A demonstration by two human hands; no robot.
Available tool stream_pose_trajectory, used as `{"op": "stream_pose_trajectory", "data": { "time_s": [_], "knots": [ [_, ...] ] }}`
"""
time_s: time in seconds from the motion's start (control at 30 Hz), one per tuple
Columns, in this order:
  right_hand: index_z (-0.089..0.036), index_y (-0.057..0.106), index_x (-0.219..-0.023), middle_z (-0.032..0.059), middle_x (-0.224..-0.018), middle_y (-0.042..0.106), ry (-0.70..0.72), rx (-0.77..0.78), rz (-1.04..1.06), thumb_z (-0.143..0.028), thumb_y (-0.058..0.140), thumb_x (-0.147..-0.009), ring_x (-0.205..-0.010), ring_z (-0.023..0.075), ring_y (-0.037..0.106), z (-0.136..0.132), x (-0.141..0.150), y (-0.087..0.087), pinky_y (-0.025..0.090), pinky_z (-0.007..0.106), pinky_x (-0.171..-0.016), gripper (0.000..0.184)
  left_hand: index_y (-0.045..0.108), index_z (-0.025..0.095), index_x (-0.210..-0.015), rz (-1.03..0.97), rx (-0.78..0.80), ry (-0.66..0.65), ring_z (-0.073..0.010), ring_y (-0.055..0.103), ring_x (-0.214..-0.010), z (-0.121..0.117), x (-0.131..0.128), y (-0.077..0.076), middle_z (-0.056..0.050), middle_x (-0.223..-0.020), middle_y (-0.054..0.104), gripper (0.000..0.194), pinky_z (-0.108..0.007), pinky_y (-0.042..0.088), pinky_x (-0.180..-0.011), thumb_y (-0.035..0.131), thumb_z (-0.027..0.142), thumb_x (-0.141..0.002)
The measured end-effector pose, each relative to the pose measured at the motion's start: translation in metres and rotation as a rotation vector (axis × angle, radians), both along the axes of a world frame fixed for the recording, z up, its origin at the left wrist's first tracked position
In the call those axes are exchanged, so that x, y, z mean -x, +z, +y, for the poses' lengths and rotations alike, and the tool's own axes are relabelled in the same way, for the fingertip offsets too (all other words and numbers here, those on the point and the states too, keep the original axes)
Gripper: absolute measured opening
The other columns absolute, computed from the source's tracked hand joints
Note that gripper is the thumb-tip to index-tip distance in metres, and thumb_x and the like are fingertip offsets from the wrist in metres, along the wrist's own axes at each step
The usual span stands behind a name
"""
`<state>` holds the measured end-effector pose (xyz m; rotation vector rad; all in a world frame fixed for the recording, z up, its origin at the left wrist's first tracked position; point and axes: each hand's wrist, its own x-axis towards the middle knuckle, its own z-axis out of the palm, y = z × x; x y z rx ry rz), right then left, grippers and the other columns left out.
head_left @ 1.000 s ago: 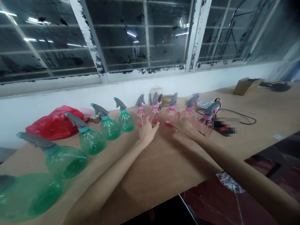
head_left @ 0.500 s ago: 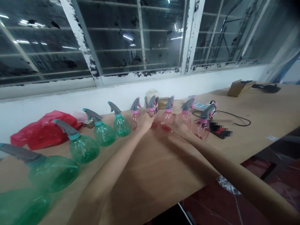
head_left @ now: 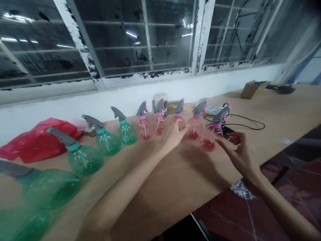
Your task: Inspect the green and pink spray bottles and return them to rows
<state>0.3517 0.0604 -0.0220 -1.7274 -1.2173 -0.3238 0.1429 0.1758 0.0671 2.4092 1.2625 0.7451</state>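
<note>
A row of spray bottles stands along the back of a brown table (head_left: 173, 184): several green ones (head_left: 107, 142) on the left, several pink ones (head_left: 144, 125) on the right. My left hand (head_left: 173, 135) reaches out, fingers extended, fingertips resting on the body of the middle pink bottle (head_left: 179, 108), which it partly hides. Just right of the rightmost pink bottle (head_left: 210, 138), my right hand (head_left: 239, 155) hovers with fingers apart and holds nothing. It sits above a dark phone (head_left: 228, 133).
A red plastic bag (head_left: 37, 142) lies at the back left. Behind the bottles are a white jar (head_left: 160, 97), a power strip (head_left: 213, 109) and a black cable (head_left: 250, 123). A cardboard box (head_left: 252, 88) sits far right. The table's front edge drops to a red floor.
My left hand moved right from the second pink bottle to the middle one. My right hand pulled back off the pink bottles to the right of the last one. The view shifted slightly.
</note>
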Motion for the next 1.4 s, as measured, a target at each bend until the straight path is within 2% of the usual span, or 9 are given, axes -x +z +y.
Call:
{"op": "stream_pose_trajectory", "data": {
  "time_s": [0.13,0.23,0.37,0.63,0.93,1.07,1.27,1.37,1.4],
  "knots": [
    [-0.011,0.045,-0.123,0.0212,-0.116,0.055,0.024,0.017,0.032,-0.072,0.059,-0.064,-0.104,0.0325,0.054,0.025,-0.017,-0.010,0.043,0.046,-0.085,0.086,0.047,0.014,-0.124,0.016,0.103,0.031,-0.0292,0.064,-0.095,0.006,-0.052,-0.009,-0.014,-0.099,0.069,0.053,-0.035,0.045,-0.076,0.052,0.049,-0.084],
    [-0.012,0.036,-0.131,0.0213,-0.119,0.057,0.082,0.107,0.038,-0.073,0.055,-0.067,-0.109,0.0338,0.054,0.037,-0.013,-0.003,0.034,0.053,-0.093,0.090,0.043,0.009,-0.125,0.029,0.129,0.081,-0.0334,0.060,-0.105,0.016,-0.076,-0.013,-0.021,-0.108,0.066,0.063,-0.038,0.044,-0.081,0.055,0.052,-0.081],
    [-0.016,0.038,-0.127,0.0145,-0.102,0.067,0.068,0.180,0.026,-0.074,0.047,-0.071,-0.101,0.0337,0.059,0.043,-0.006,0.007,0.017,0.061,-0.099,0.081,0.046,0.008,-0.120,0.069,0.140,0.116,-0.0349,0.060,-0.107,0.026,-0.087,-0.015,-0.023,-0.112,0.064,0.069,-0.038,0.045,-0.082,0.060,0.057,-0.074],
    [-0.020,0.048,-0.111,0.0087,-0.097,0.066,0.076,0.241,-0.024,-0.073,0.052,-0.069,-0.091,0.0298,0.061,0.018,-0.032,0.001,0.016,0.057,-0.100,0.067,0.051,0.009,-0.114,0.123,0.089,0.086,-0.0363,0.062,-0.101,0.016,-0.089,-0.016,-0.023,-0.105,0.066,0.065,-0.041,0.046,-0.079,0.059,0.060,-0.073],
    [-0.021,0.050,-0.105,0.0106,-0.096,0.066,0.102,0.251,-0.088,-0.078,0.046,-0.068,-0.091,0.0295,0.062,-0.007,-0.031,0.007,0.023,0.055,-0.100,0.068,0.057,0.012,-0.109,0.163,0.028,0.053,-0.0348,0.062,-0.094,-0.016,-0.061,-0.008,-0.019,-0.098,0.067,0.060,-0.042,0.047,-0.076,0.061,0.059,-0.072],
    [-0.021,0.047,-0.110,0.0111,-0.102,0.065,0.145,0.278,-0.079,-0.077,0.047,-0.068,-0.096,0.0310,0.061,-0.006,-0.029,0.002,0.020,0.058,-0.101,0.070,0.060,0.012,-0.107,0.169,-0.055,0.093,-0.0340,0.059,-0.098,-0.024,-0.040,-0.007,-0.019,-0.114,0.059,0.060,-0.043,0.047,-0.078,0.061,0.060,-0.071],
    [-0.019,0.024,-0.139,0.0215,-0.128,0.051,0.111,0.194,-0.094,-0.078,0.050,-0.066,-0.117,0.0402,0.050,-0.023,-0.027,-0.001,0.029,0.060,-0.097,0.098,0.063,0.013,-0.103,0.113,-0.182,0.141,-0.0297,0.057,-0.095,-0.049,0.013,-0.007,-0.015,-0.111,0.051,0.060,-0.041,0.049,-0.076,0.062,0.063,-0.069],
    [-0.022,0.029,-0.139,0.0204,-0.130,0.049,-0.047,0.080,-0.063,-0.079,0.057,-0.059,-0.123,0.0451,0.043,-0.052,-0.007,0.013,0.030,0.064,-0.097,0.102,0.063,0.017,-0.103,0.062,-0.178,0.176,-0.0281,0.056,-0.094,-0.066,0.051,-0.010,-0.012,-0.110,0.049,0.057,-0.041,0.050,-0.074,0.064,0.061,-0.068],
    [-0.027,0.031,-0.138,0.0180,-0.132,0.048,-0.066,0.085,-0.039,-0.076,0.057,-0.063,-0.125,0.0438,0.041,-0.064,0.003,0.018,0.031,0.063,-0.099,0.094,0.063,0.018,-0.104,0.042,-0.175,0.182,-0.0278,0.056,-0.095,-0.071,0.064,-0.011,-0.011,-0.110,0.048,0.056,-0.041,0.050,-0.076,0.065,0.060,-0.068]
  ]
}}
